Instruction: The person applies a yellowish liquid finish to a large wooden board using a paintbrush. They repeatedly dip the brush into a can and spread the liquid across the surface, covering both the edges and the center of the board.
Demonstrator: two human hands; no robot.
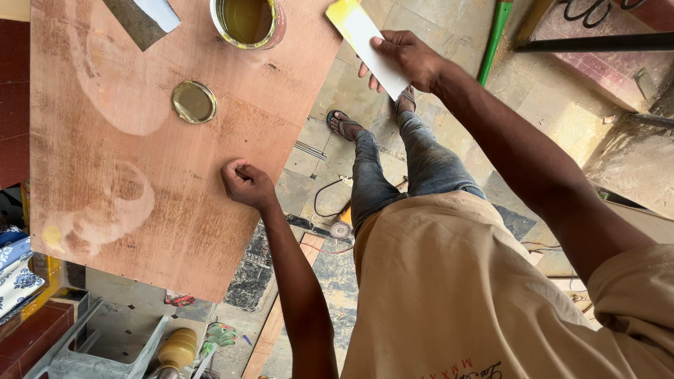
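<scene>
Plywood board (140, 140): reddish-brown sheet filling the left half of the head view, lying flat, with pale swirled smears showing on its upper and lower left parts.
Left hand (246, 184): curling into a loose fist and pressing knuckles-down on the board near its right edge; fingers are tucked under, and I cannot tell whether anything is sitting inside them.
Left arm: reaching up from the bottom of the view, nearly straight, forearm crossing the board's lower right edge.
Right hand (406, 60): gripping a flat card (365, 43), thumb lying across the top face and fingers wrapping beneath.
Card: white with a yellow-stained far end, tilting up and to the left, hanging in the air just beside the board's right edge and near the tin.
Right arm: stretching out long from the right shoulder, running diagonally across the view above the floor.
Tin (247, 21): open round can standing on the board at the top, holding yellowish liquid, partly cut off by the frame.
Lid (194, 102): round metal disc lying flat on the board, apart from the tin, between the tin and the left hand.
Body: beige shirt (456, 295), blue jeans (414, 168) and sandals showing over a stone-tiled floor (449, 28).
Green strip (495, 38): leaning on the floor beyond the right hand.
</scene>
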